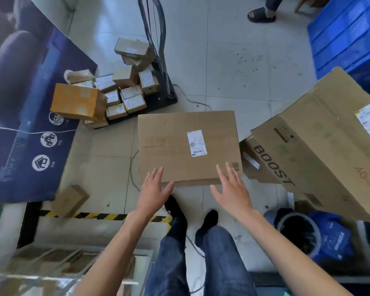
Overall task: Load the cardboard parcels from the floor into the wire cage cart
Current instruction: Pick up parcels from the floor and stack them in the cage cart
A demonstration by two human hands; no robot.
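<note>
- Flat parcel (188,146): large brown carton lying flat on the tiled floor (233,60), with a white shipping label (197,143) on its top face, right of the taped seam. It serves as the reference item for all entries below.
- Left hand (153,191): at the flat parcel's near-left corner, fingers straight and spread, fingertips over the top face. It grasps nothing; whether it touches the carton cannot be told.
- Right hand (231,189): at the flat parcel's near-right edge, fingers straight and spread, holding nothing. Contact cannot be told here either.
- Long carton (320,146): just right of the flat parcel, tilted, printed "BOOST" on its side, white label at its far end.
- Small parcels (126,90): a heap of labelled boxes beyond the flat parcel's far-left corner, lying on and around a dark platform trolley (169,97).
- Orange box (77,103): left of that heap, far-left of the flat parcel.
- Small brown box (69,200): near-left of the flat parcel, touching a yellow-and-black floor stripe (94,215).
- Metal-framed container (51,274): nearest and left of the flat parcel, blurred, with cardboard inside.
- Blue printed carton (19,103): well left of the flat parcel.
- Blue plastic crate (350,35): far right, beyond the flat parcel.
- Sandalled foot (261,14): another person's, well beyond the flat parcel.
</note>
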